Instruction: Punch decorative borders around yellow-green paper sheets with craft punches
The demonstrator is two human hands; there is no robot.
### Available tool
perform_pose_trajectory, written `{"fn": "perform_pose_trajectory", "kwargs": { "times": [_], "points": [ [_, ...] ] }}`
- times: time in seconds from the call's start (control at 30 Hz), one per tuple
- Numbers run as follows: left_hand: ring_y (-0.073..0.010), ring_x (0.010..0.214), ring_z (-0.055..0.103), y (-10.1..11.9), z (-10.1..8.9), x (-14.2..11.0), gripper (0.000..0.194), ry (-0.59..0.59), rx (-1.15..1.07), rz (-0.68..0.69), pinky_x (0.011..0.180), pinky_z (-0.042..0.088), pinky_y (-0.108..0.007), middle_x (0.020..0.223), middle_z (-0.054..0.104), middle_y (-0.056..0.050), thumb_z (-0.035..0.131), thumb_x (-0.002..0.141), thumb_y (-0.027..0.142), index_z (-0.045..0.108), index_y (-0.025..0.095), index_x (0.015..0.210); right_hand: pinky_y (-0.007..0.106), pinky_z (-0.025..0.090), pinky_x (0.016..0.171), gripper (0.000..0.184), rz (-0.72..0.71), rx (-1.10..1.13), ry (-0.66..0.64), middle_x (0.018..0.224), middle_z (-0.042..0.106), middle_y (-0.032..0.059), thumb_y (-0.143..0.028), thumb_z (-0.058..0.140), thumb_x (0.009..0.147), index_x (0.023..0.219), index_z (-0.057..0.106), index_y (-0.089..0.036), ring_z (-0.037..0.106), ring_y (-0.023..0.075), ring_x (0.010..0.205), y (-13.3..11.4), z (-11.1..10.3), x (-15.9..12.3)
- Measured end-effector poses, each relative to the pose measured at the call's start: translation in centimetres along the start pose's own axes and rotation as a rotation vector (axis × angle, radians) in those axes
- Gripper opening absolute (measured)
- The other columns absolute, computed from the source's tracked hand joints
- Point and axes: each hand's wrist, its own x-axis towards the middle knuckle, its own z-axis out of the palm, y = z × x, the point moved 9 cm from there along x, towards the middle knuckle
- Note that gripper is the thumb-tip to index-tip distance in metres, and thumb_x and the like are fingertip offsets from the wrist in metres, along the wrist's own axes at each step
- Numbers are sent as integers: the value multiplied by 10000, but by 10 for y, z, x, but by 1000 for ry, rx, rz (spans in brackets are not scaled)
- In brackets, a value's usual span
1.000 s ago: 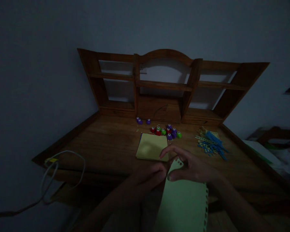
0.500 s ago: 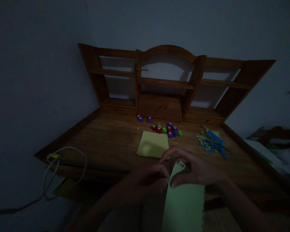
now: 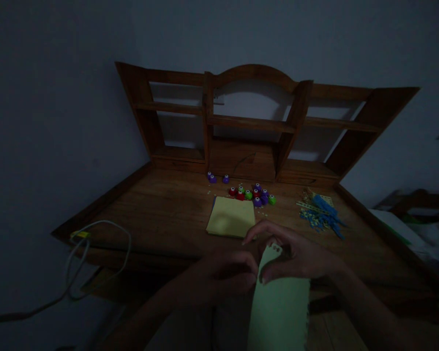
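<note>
A pale yellow-green sheet [image 3: 280,312] hangs in front of the desk edge, with a jagged right side and small holes in its top corner. My right hand [image 3: 294,253] grips it near that top corner, thumb on the front face and fingers curled behind. My left hand [image 3: 229,278] is closed in a pinch at the sheet's upper left edge; its fingertips meet the edge, and any small bit between them is hidden. Behind the hands, a stack of yellow sheets [image 3: 231,217] lies on the desk, with a blue edge showing at its left.
Several purple, red and green eye-topped pieces [image 3: 256,194] sit behind the stack among tiny pale scraps. Blue and yellow strips and bits [image 3: 322,212] are heaped at right. A wooden shelf unit [image 3: 249,124] stands along the back. A white cable [image 3: 128,243] loops at the left edge.
Both hands keep almost the same hold on the sheet. A tiny pale bit below my left hand earlier is no longer visible. The view has shifted slightly.
</note>
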Motion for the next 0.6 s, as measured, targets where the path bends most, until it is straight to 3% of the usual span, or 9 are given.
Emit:
{"fn": "perform_pose_trajectory", "kwargs": {
  "times": [0.4, 0.6],
  "points": [
    [-110, 729, 517, 0, -3, 1, 195, 39, 27, 0, 685, 401, -205, 768, 581, 2, 544, 879, 325, 639, 155, 884, 279, 498, 785, 550, 21, -27, -1, 1144, 570, 41, -296, 766, 724, 1208, 510, -241, 600, 157, 924, -1, -2, 0],
    [-107, 706, 536, 2, -2, 1, 159, 61, 105, 45, 664, 417, -201, 763, 610, -7, 535, 875, 271, 647, 159, 865, 297, 467, 887, 630, -3, -94, -4, 1174, 585, 31, -291, 803, 669, 1230, 519, -258, 576, 182, 1048, -11, 2, 1]
  ]
}}
